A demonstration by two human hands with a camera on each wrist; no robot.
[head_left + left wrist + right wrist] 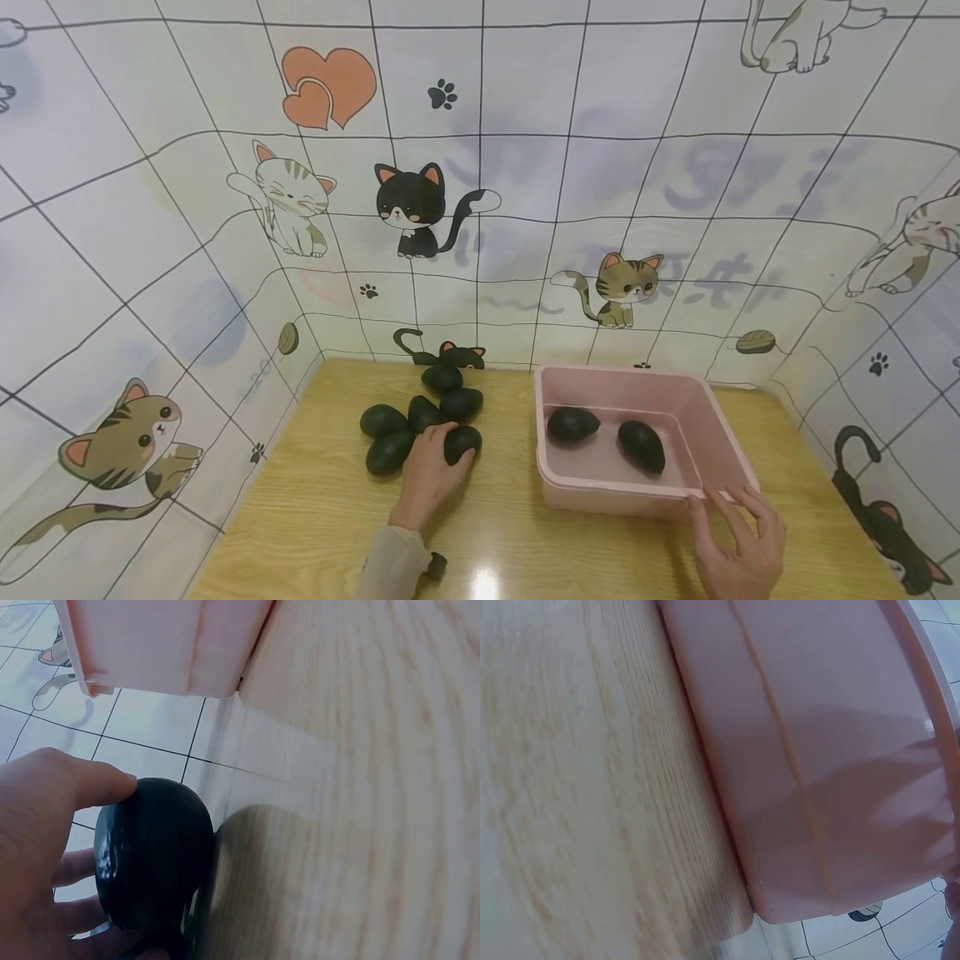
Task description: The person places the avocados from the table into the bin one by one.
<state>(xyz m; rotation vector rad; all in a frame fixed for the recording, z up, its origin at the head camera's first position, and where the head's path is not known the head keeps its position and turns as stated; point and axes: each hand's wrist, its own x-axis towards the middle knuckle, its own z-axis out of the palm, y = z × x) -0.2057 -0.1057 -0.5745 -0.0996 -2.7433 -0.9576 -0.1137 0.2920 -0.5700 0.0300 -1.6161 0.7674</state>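
Note:
My left hand (431,475) grips a dark green avocado (462,445) at the near right of a small group, with thumb and fingers on opposite sides of it. In the left wrist view, the same avocado (154,851) appears close over the wooden surface, its lower end partly hidden by fingers. Several other avocados (390,452) lie against one another to the left and behind. My right hand (742,542) rests at the near right corner of a pink plastic bin (615,493), fingertips on its rim. Inside the bin, two avocados (641,446) lie apart.
The wooden tabletop (510,542) carries the group on the left and the bin on the right. Walls (517,292) with a printed cat pattern and grid lines enclose the back and both sides. A small black object (436,567) sits by the left sleeve.

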